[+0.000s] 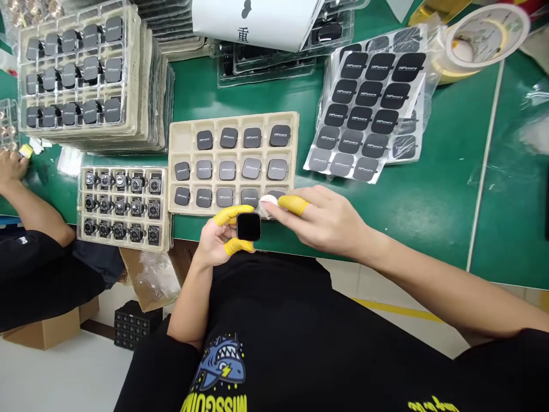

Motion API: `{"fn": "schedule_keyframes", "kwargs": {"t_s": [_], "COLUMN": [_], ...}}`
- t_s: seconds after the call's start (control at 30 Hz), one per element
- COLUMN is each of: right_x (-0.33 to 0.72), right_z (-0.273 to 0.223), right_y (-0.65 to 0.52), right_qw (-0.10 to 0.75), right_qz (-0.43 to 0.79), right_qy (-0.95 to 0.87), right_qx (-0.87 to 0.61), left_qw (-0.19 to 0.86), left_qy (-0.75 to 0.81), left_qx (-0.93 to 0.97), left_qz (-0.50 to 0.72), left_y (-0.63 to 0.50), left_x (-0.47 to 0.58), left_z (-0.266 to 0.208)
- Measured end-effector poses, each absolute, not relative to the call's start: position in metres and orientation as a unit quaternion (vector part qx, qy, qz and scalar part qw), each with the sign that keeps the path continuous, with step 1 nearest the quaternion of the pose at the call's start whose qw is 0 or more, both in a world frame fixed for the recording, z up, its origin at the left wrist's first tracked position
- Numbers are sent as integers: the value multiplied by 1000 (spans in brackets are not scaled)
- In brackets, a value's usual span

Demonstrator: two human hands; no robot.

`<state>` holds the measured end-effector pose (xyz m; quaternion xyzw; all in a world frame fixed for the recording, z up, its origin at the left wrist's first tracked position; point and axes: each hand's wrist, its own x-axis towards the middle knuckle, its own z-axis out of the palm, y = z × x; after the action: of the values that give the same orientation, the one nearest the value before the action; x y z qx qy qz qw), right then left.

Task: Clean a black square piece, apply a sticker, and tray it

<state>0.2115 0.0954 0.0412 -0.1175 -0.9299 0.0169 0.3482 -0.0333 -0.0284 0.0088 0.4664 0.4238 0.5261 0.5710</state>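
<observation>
Between the thumb and forefinger of my left hand [217, 240], both in yellow finger cots, is a black square smartwatch body [249, 226], its dark screen facing up. My right hand [321, 220] pinches a small white wipe [268, 203] just beside the watch, at the front edge of a tray. That beige tray [184, 137] holds rows of watch bodies under grey "HiFuture" films [227, 170]; its back-left pocket holds no watch. A smaller-looking tray [166, 229] to the left carries watches with their sensor backs up.
Stacked trays [81, 80] of covered watches rise at the back left. Sheets of "HiFuture" stickers [360, 117] lie right of the middle tray, near tape rolls [484, 40]. A white paper [257, 23] rests on clear trays behind. Another person's hand [12, 166] is at far left.
</observation>
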Motion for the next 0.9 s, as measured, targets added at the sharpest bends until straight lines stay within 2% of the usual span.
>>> {"fn": "schedule_keyframes", "kwargs": {"t_s": [0.17,0.3,0.47,0.7,0.9], "right_x": [233,235,228,216,208], "right_z": [42,55,63,80,79], "right_y": [84,69,63,72,83], "right_qw": [393,380,404,336,314], "right_qz": [75,97,107,80,19], "right_qy": [-890,-900,-898,-938,-947], "right_qx": [-218,-188,-136,-34,-59], "left_qw": [568,567,570,533,550], "left_qy": [428,424,423,419,435], "left_qx": [464,462,470,562,545], "left_qz": [529,534,525,474,460], "left_y": [-28,-25,-23,-17,-19], "left_x": [-37,-34,-32,-37,-35], "left_z": [14,16,16,20,16]}}
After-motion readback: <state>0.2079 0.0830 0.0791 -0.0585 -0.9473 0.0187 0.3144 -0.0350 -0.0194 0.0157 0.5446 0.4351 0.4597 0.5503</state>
